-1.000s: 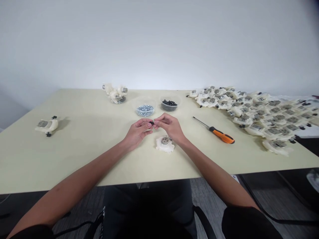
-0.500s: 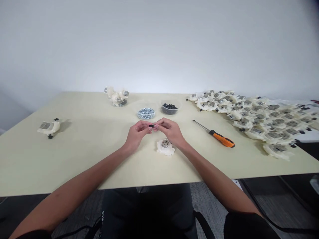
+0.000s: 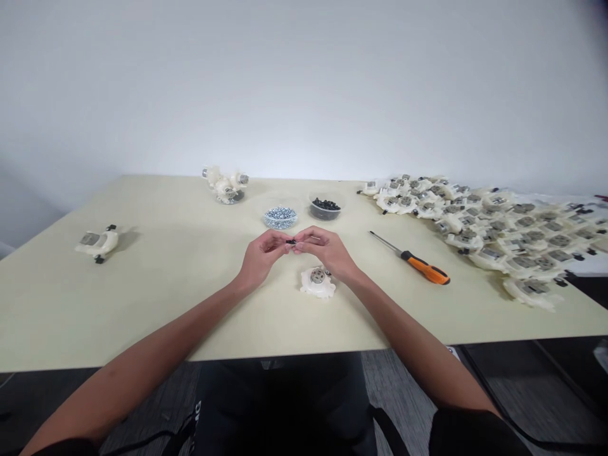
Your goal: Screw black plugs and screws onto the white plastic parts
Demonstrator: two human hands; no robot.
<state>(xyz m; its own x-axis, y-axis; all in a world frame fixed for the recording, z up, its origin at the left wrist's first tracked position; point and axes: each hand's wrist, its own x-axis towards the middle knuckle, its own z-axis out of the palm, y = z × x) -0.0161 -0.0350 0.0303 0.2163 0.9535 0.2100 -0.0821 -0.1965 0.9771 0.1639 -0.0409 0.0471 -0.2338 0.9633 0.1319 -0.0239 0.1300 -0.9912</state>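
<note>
small black piece (image 3: 291, 242) takes centre stage

and here the left hand (image 3: 258, 259) and right hand (image 3: 327, 252) pinch it between their fingertips, over the table (image 3: 156, 304), just beyond the white housing (image 3: 318, 284). fine fingertip handling, by the look of it; the next move seems to call for steady, light pressure. any writing? sideways by the dark trousers (image 3: 232, 399), apparently "ag", the rest unreadable; no legible brand on the screwdriver (image 3: 425, 269).

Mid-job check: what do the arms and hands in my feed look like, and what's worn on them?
The left hand and right hand are bare, without gloves; no ring, watch or cable shows on them. Plain black fabric sleeves, left and right, show at the picture's lower edge, leaving both forearms uncovered.
</note>
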